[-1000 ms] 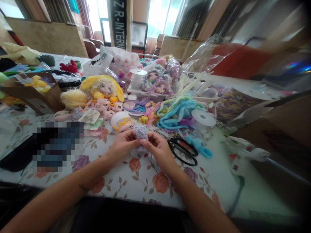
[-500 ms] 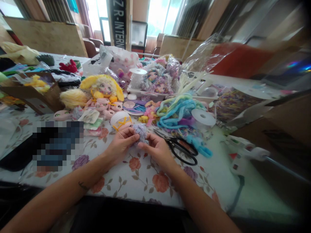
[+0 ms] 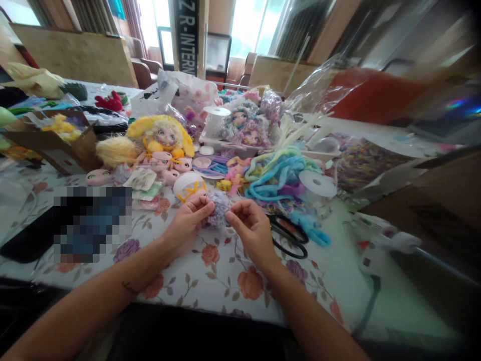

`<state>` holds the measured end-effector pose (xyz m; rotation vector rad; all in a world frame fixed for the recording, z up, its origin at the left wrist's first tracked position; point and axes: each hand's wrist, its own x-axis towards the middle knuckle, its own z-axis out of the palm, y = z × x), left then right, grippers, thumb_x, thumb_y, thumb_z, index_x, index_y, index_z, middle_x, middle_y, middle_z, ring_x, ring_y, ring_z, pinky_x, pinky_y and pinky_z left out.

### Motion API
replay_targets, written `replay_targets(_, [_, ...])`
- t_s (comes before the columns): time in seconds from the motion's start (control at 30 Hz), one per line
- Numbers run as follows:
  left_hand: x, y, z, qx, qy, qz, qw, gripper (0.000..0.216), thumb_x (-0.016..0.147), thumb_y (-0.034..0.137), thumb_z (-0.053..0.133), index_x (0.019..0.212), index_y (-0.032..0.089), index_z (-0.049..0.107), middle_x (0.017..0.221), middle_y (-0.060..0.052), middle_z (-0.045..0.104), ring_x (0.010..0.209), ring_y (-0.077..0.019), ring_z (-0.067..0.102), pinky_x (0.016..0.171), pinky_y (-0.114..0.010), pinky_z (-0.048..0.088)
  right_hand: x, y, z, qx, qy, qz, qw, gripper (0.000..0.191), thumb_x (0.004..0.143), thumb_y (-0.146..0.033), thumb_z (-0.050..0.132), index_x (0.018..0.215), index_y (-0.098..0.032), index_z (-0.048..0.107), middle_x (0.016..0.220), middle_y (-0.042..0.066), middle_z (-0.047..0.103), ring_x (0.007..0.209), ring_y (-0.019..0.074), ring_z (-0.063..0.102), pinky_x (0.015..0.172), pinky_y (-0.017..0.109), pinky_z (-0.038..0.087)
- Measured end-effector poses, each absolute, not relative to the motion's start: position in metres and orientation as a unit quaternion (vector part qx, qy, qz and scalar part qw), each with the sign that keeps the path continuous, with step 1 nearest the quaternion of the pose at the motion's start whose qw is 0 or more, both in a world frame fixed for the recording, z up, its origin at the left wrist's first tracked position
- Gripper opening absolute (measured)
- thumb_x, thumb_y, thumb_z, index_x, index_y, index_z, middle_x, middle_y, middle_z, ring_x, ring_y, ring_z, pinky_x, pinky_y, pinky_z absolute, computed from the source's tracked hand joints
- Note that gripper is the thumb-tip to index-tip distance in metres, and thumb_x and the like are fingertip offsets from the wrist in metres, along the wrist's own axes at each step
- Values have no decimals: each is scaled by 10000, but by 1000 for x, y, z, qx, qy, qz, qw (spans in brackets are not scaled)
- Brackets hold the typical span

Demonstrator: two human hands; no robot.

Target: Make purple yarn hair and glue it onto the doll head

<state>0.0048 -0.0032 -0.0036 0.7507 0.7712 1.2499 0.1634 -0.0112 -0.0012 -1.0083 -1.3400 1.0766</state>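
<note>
A small fluffy lilac-grey yarn piece [image 3: 218,208] is held above the flowered tablecloth. My left hand [image 3: 192,218] grips its left side between thumb and fingers. On its right edge, my right hand [image 3: 248,225] pinches with thumb and forefinger; whether a loose strand lies between those tips is too small to tell. Just behind the left hand sits a doll head [image 3: 190,186] with a white knitted cap and orange yarn laced across it. Black-handled scissors [image 3: 289,238] lie right of my right hand, which hides their blades.
A yellow-eared doll [image 3: 163,133] and several bare doll faces lie behind. Blue and green yarn [image 3: 276,173] and a white spool [image 3: 317,184] are at the right, near a glue gun [image 3: 379,230]. A cardboard box [image 3: 67,145] stands at the left.
My right hand has turned and drawn slightly right, now covering the scissor blades. The yarn piece looks fluffier and more spread. My left hand keeps its grip.
</note>
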Motion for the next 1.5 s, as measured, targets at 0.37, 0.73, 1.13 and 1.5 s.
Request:
replay_targets(0.37, [7, -4, -8, 321, 350, 557, 682, 263, 639, 183, 862, 807, 168, 660, 730, 28, 616, 659, -75, 549, 611, -188, 424, 161, -15, -2, -473, -577, 393, 537, 116, 786, -295, 711, 769, -199, 648, 688, 4, 637, 606, 146, 575, 535, 250, 456])
replay_targets(0.73, [9, -6, -13, 385, 351, 590, 617, 366, 602, 105, 860, 911, 195, 687, 865, 6, 682, 824, -120, 627, 719, -212, 497, 160, -15, -8, -471, -620, 387, 494, 147, 860, -318, 613, 768, -203, 631, 671, 1, 596, 601, 151, 550, 572, 273, 436])
replay_targets(1.13, [15, -19, -8, 494, 390, 597, 497, 263, 686, 136, 806, 928, 195, 722, 951, -40, 724, 863, -174, 681, 814, -293, 551, 162, -12, -5, -471, -579, 407, 528, 206, 771, -364, 739, 865, -202, 653, 789, 5, 636, 722, 170, 570, 669, 280, 473])
replay_targets(1.5, [-7, 1, 7, 447, 370, 623, 524, 200, 787, 306, 737, 949, 189, 741, 1011, -68, 716, 970, -198, 634, 854, -282, 491, 192, 1, 14, -376, -487, 593, 520, 292, 665, -431, 837, 835, -227, 716, 770, 8, 713, 698, 169, 637, 680, 303, 508])
